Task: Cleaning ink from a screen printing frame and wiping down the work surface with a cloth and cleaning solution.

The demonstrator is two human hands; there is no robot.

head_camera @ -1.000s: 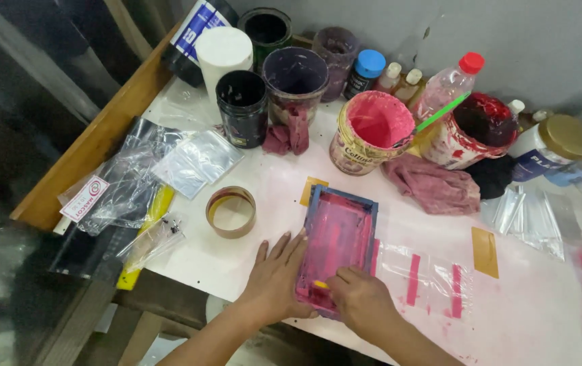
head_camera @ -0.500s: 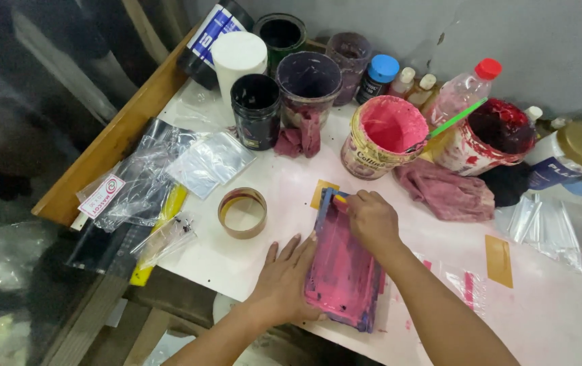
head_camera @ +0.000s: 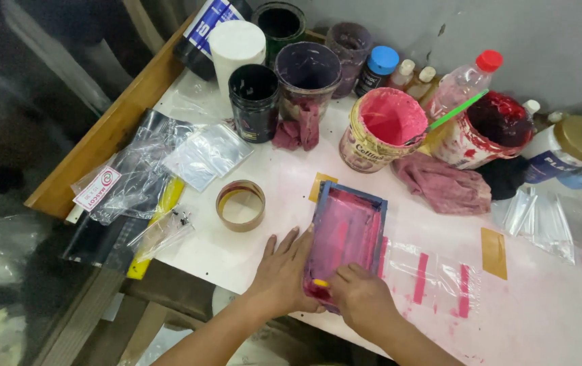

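Tape roll [head_camera: 240, 205] left of frame [head_camera: 346, 234] — tubs [head_camera: 383, 129] behind.

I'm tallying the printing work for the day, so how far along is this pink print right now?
Done: the small framed screen lies flat on the white table, its mesh coated pink, and the pink ink tub stands open. In hand: the left hand steadies the frame's side while the right hand presses a yellow-tipped tool at its near end. Left: the frame is not yet lifted, so no print shows.

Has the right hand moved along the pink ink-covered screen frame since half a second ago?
Yes. The right hand has pulled back from the far end of the pink rectangular screen frame, by the brown tape roll, to the near end at the table edge.
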